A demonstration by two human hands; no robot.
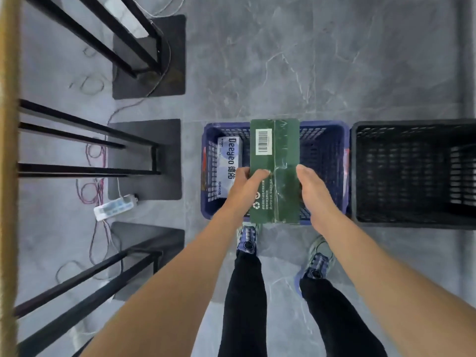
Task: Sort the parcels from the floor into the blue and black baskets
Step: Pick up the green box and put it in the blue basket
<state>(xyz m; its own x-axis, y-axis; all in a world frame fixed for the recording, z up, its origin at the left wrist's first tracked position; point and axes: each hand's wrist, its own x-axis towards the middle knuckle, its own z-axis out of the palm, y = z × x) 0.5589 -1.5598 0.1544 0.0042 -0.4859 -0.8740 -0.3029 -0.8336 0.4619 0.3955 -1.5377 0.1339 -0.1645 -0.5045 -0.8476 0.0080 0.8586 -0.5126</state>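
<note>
Head camera looks straight down past your forearms, and you hold the green parcel (274, 161) with both hands at frame centre, above the blue basket (334, 163). Your left hand (247, 184) grips its left edge, thumb laid on the top face. Your right hand (313, 191) clasps the right edge. On both hands the fingers go under the box, so you cannot see how far they wrap.

The parcel is long and flat, with a white barcode label near its far end and a strip of clear tape down its length. The small print and recycling mark near your left hand are too fine to read. The parcel covers the middle of the blue basket, so what lies beneath it is hidden.

At the basket's left side a white-and-blue box (229, 161) shows, partly hidden by your left hand and the parcel.

Just right of it stands the black basket (355, 176), cut off by the right edge of the frame; its dark mesh interior is hard to make out.

Your left shoe (247, 239) is half hidden under the parcel's near end.

At left, black metal frames (85, 130) run out of the frame, with tangled cables (95, 155) and a blurred white power strip (114, 207) on the grey floor (309, 60).
</note>
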